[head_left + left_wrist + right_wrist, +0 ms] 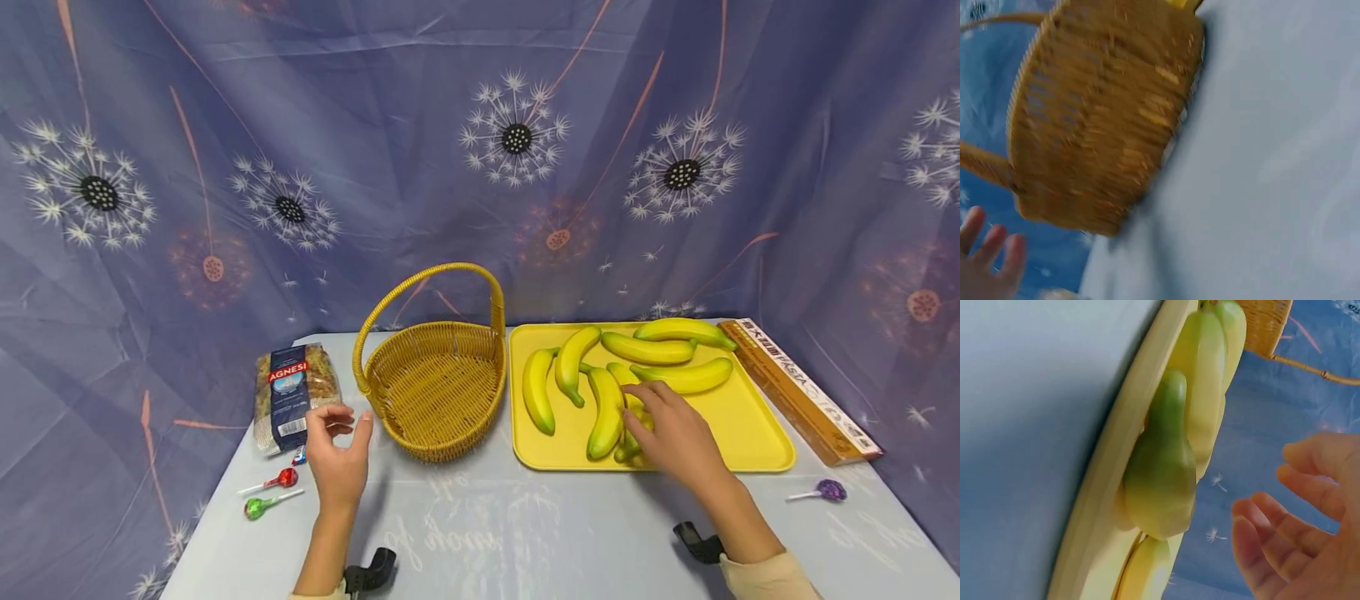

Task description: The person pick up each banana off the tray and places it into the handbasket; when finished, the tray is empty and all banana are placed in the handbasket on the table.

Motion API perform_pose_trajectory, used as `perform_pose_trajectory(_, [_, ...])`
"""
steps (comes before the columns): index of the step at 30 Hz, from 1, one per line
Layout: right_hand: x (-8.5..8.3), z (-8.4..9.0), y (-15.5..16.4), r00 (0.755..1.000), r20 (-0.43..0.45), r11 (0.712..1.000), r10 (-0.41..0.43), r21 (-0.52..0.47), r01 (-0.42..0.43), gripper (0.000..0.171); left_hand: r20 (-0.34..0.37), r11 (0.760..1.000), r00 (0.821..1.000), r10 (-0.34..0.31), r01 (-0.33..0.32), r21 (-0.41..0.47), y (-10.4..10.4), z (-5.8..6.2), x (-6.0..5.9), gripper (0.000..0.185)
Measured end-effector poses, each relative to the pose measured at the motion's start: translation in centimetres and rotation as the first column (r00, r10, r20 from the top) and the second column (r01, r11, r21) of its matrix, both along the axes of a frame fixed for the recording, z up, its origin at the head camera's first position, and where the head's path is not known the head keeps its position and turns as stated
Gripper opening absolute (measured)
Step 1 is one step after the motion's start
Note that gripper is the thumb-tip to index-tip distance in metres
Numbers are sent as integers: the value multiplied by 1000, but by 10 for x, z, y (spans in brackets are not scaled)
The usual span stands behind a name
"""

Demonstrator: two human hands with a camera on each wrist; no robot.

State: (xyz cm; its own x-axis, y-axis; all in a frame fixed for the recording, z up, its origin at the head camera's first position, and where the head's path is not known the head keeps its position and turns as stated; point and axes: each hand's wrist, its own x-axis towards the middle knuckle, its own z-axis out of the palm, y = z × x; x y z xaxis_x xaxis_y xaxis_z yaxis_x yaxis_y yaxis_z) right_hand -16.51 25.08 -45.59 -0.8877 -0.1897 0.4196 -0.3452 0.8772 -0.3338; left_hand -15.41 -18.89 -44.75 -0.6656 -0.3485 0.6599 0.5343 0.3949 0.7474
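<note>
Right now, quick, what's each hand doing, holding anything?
Left hand: open, holding nothing, beside the wicker basket.
Right hand: open, fingers loosely curved over the bananas on the yellow tray, gripping none.

2 bare forearms, cream sleeve cuff [772, 577] on right arm, black wrist mounts [697, 542]

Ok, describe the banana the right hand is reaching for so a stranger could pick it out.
Start at the yellow tray right of the wicker basket. Seven bananas lie on it; take the one partly hidden under the right hand, beside the long banana at the front. It alone is covered by fingers.
</note>
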Motion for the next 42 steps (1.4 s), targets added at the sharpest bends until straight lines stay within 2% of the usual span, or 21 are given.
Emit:
perform_pose_trajectory(1, [-4, 0, 1, 1000, 9, 1000, 11, 1, -11, 34, 95, 998, 994, -56, 52, 45, -4, 1, -2, 32])
perform_pose_trajectory(2, [-8, 0, 2, 1000, 20, 1000, 22, 7, -22, 32, 195, 991, 973, -120, 107, 78, -7, 1, -5, 41])
perform_pose_trajectory(4, [-15, 0, 3, 998, 50, 999, 39, 26, -40, 32, 344, 969, 907, -243, 211, 127, -13, -3, -14, 55])
perform_pose_trajectory(6, [-23, -2, 4, 996, 77, 996, 56, 66, -61, 33, 401, 942, 853, -335, 292, 165, -18, -14, -23, 58])
perform_pose_trajectory(7, [-27, -2, 4, 994, 91, 993, 66, 88, -74, 35, 420, 933, 833, -360, 318, 168, -20, -21, -28, 57])
perform_pose_trajectory(8, [-30, -3, 3, 991, 103, 989, 82, 114, -93, 36, 426, 925, 821, -380, 334, 180, -22, -29, -31, 57])
perform_pose_trajectory(9, [-33, -3, 3, 989, 112, 984, 99, 139, -114, 39, 421, 920, 818, -392, 340, 195, -24, -37, -34, 56])
perform_pose_trajectory(12, [-40, -4, 1, 979, 129, 962, 155, 205, -179, 44, 388, 920, 837, -387, 323, 222, -26, -58, -39, 52])
perform_pose_trajectory(15, [-44, -5, 0, 971, 138, 939, 193, 260, -224, 50, 337, 915, 859, -385, 306, 264, -27, -67, -40, 49])
perform_pose_trajectory(17, [-46, -5, 0, 967, 146, 923, 207, 297, -242, 49, 307, 902, 862, -404, 320, 289, -26, -68, -41, 48])
perform_pose_trajectory(21, [-51, -8, 2, 961, 153, 891, 230, 365, -271, 47, 291, 875, 845, -449, 350, 334, -22, -60, -37, 49])
perform_pose_trajectory(23, [-53, -9, 2, 957, 147, 878, 250, 382, -288, 47, 299, 872, 841, -450, 343, 349, -20, -56, -34, 50])
perform_pose_trajectory(25, [-56, -11, 1, 952, 133, 865, 275, 397, -306, 48, 310, 874, 842, -442, 327, 358, -19, -53, -31, 50])
perform_pose_trajectory(28, [-60, -14, -1, 943, 118, 847, 312, 416, -332, 46, 304, 878, 853, -424, 305, 369, -19, -53, -29, 49])
perform_pose_trajectory(30, [-61, -15, -1, 938, 111, 837, 330, 425, -344, 45, 299, 877, 855, -423, 303, 373, -20, -58, -30, 49])
perform_pose_trajectory(32, [-60, -16, 0, 936, 100, 833, 338, 431, -347, 47, 310, 878, 849, -428, 309, 367, -20, -64, -34, 51])
perform_pose_trajectory(34, [-58, -16, 2, 933, 86, 830, 350, 434, -351, 50, 331, 884, 844, -422, 303, 355, -19, -71, -37, 52])
perform_pose_trajectory(37, [-57, -16, 3, 927, 69, 825, 370, 435, -361, 53, 351, 899, 850, -393, 274, 342, -20, -77, -39, 51])
perform_pose_trajectory(39, [-57, -13, 1, 921, 67, 823, 384, 427, -374, 53, 345, 903, 859, -379, 261, 340, -22, -78, -38, 52])
perform_pose_trajectory(42, [-58, -5, -5, 915, 65, 822, 398, 416, -388, 51, 355, 898, 849, -391, 268, 349, -22, -64, -32, 51])
